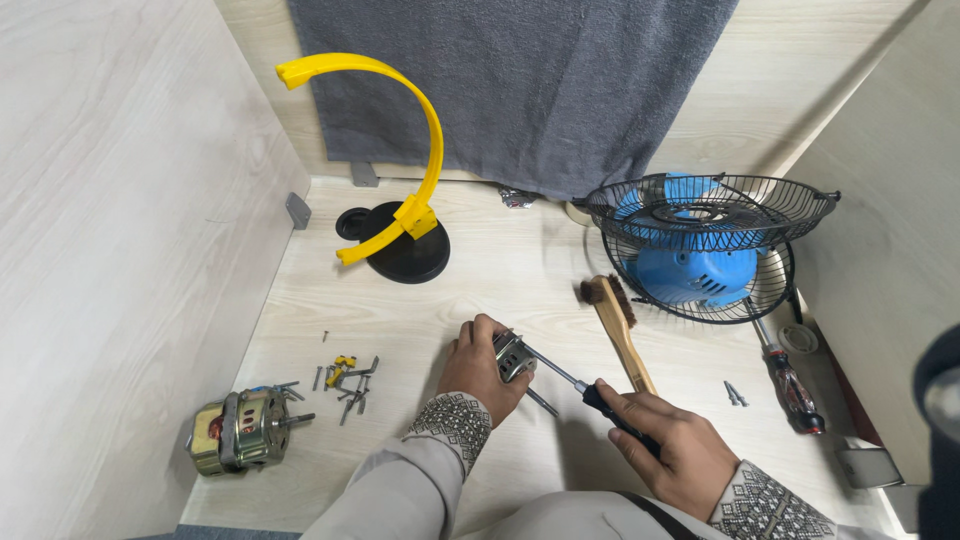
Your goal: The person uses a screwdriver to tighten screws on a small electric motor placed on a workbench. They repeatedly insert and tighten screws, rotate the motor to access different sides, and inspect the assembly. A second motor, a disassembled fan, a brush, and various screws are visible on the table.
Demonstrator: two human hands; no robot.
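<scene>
My left hand (pixel 478 366) grips a small grey metal part (pixel 513 355) against the tabletop. My right hand (pixel 668 440) is closed on the black handle of a screwdriver (pixel 570 377) whose shaft tip meets that part. A wooden brush (pixel 620 325) with dark bristles lies just behind the screwdriver, its handle running under my right hand.
A blue fan motor housing sits in black wire guards (pixel 705 240) at the right. A yellow arc stand on a black base (pixel 400 240) stands behind. An electric motor (pixel 240 430) and several loose screws (pixel 345 382) lie left. A red-handled screwdriver (pixel 790 380) lies right.
</scene>
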